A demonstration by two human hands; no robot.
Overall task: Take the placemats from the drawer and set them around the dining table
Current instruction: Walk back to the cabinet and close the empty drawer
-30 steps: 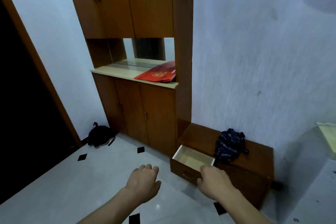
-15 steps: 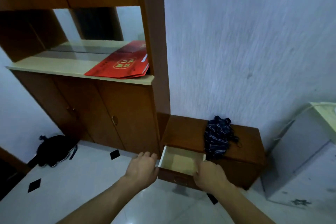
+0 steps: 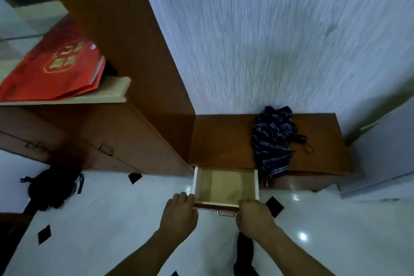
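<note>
The low wooden cabinet's drawer (image 3: pixel 194 182) stands pulled out, and its pale beige inside shows. I cannot tell whether a flat placemat lies in it or only the bare bottom. A metal handle (image 3: pixel 226 214) hangs on the drawer's front. My left hand (image 3: pixel 179 214) is at the front left corner of the drawer, fingers loosely bent and holding nothing. My right hand (image 3: pixel 255 216) is at the front right edge, its fingertips at the rim, also holding nothing.
A dark striped cloth (image 3: pixel 272 141) lies on the low cabinet top (image 3: pixel 224 139). A tall wooden cabinet (image 3: pixel 125 56) stands to the left, with a red bag (image 3: pixel 56 69) on its shelf. A black bag (image 3: pixel 53 188) lies on the white tiled floor (image 3: pixel 112 219). A grey appliance (image 3: pixel 385 148) stands at the right.
I have moved closer and now look down on the drawer. Both hands have gone forward from hovering in front of it to its front edge.
</note>
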